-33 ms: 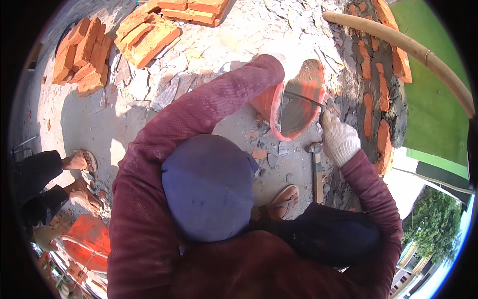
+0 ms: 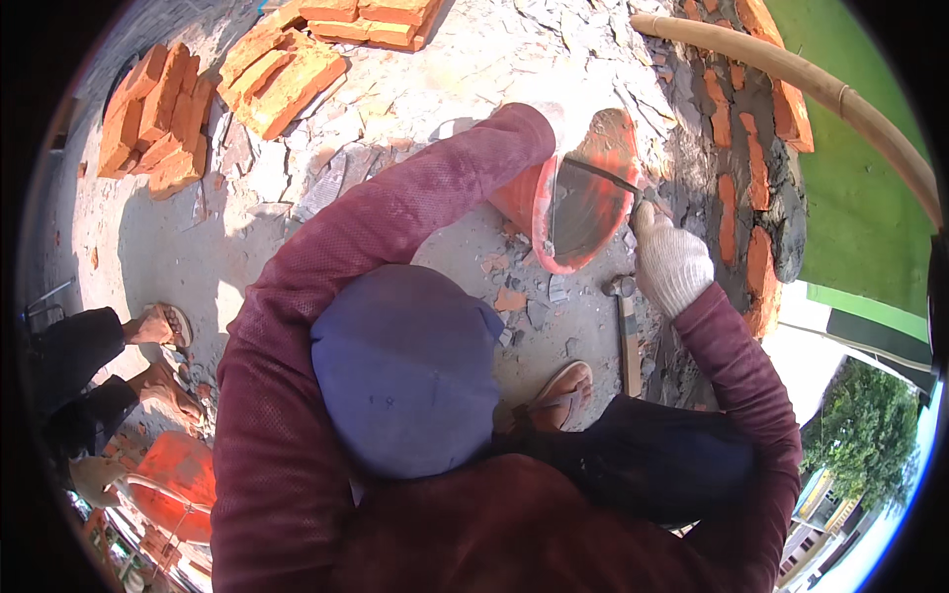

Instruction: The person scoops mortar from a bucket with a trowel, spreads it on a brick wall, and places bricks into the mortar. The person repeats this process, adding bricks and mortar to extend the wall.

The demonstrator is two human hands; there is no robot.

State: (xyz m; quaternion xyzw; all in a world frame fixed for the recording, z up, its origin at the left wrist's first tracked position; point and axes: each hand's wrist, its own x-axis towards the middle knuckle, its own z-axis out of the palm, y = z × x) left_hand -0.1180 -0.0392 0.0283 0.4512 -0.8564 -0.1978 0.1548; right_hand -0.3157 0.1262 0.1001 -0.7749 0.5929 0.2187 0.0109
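Bucket (image 2: 518, 203) is tipped on the ground (image 2: 463, 259); scraping-out looks like the step in hand. Trowel (image 2: 601, 175) is clamped in the right hand (image 2: 675, 265); left hand (image 2: 560, 121) can't be made out, glare. Steady bucket's probably needed next.

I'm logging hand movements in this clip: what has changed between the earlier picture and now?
The right hand has moved the trowel slightly toward the far side of the mouth of the orange bucket, and more of the blade's face shows. Nothing was visibly taken up or let go. The bucket, hammer and brick stacks stayed put; the whole view shifted slightly.
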